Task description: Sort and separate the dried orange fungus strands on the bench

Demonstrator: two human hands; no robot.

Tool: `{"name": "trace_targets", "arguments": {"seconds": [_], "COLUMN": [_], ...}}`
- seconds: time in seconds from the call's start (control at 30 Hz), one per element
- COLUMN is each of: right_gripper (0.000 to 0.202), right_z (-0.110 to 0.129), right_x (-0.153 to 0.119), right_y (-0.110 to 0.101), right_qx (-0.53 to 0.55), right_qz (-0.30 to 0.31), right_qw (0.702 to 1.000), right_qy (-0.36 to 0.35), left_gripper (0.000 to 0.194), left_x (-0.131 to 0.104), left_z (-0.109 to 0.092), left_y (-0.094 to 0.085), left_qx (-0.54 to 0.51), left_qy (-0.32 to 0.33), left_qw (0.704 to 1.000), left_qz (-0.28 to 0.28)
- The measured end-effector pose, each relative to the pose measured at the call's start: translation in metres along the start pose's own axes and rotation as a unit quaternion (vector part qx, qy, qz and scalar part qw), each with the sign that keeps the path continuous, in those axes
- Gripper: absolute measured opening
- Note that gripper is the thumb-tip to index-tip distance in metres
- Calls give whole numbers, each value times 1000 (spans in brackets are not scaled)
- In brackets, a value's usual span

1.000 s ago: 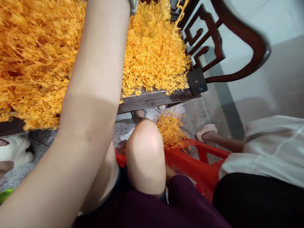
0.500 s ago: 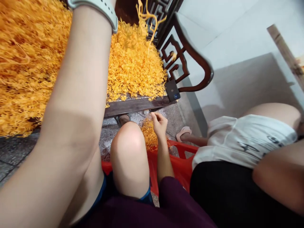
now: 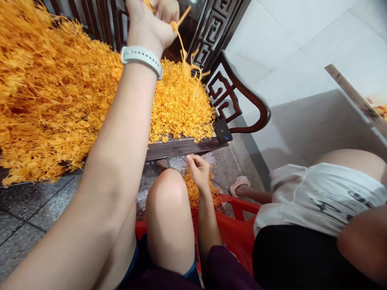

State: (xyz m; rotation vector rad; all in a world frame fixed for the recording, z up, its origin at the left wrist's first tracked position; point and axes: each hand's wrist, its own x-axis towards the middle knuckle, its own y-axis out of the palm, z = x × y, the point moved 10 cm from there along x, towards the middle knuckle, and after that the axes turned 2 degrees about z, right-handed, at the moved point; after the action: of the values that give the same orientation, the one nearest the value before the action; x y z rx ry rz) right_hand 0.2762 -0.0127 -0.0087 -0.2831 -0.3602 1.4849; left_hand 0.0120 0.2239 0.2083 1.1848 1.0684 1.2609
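My left hand [image 3: 155,26], with a pale green band on its wrist, is raised at the top over the bench. Its fingers are curled round an orange strand [image 3: 182,46] that dangles to the right in knotted, branching ends. Behind it a big heap of tangled orange pieces [image 3: 51,96] covers the bench seat, with more [image 3: 181,108] right of my forearm. Low beside my knee, my right hand [image 3: 198,169] is closed, thumb against forefinger; anything between them is too small to make out. Below it lies a smaller orange pile [image 3: 193,191].
The dark wooden bench [image 3: 178,150] has a curved armrest [image 3: 256,100] at its right end, with a dark phone [image 3: 223,131] beside it. A red plastic stool or chair [image 3: 236,229] is at my right. Another person in white shorts [image 3: 320,197] sits close on the right.
The view has shifted so that the bench and my knees sit lower. My left hand has come into view, and the dangling strand hangs lower in the picture. My right hand stays closed.
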Motion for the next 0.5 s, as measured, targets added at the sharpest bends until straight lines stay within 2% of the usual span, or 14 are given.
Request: {"name": "trace_targets", "arguments": {"seconds": [0.03,0.1,0.13,0.2,0.27,0.37,0.5], "right_gripper": [27,24,28,41,48,35,32], "right_z": [22,72,99,148,182,207,208], "right_x": [9,29,38,55,72,93,96], "right_y": [-3,-11,-14,-18,-16,-5,-1], "right_qx": [-4,-22,-39,-83,-121,-141,-119], "right_qz": [-13,-56,-77,-130,-163,-161,-160], "right_qw": [999,991,982,956,933,920,924], "right_qy": [-35,-118,-165,-250,-296,-327,-327], "left_gripper": [52,50,50,52,52,49,44], "left_x": [1,-1,-2,-7,-10,-12,-10], "left_z": [7,28,38,54,66,76,77], "left_y": [6,7,8,10,12,13,10], "left_qx": [8,51,68,99,117,121,93], "left_qy": [-31,-111,-138,-170,-179,-183,-180], "left_qw": [999,990,985,976,972,969,972], "left_qz": [41,68,77,89,98,118,123]}}
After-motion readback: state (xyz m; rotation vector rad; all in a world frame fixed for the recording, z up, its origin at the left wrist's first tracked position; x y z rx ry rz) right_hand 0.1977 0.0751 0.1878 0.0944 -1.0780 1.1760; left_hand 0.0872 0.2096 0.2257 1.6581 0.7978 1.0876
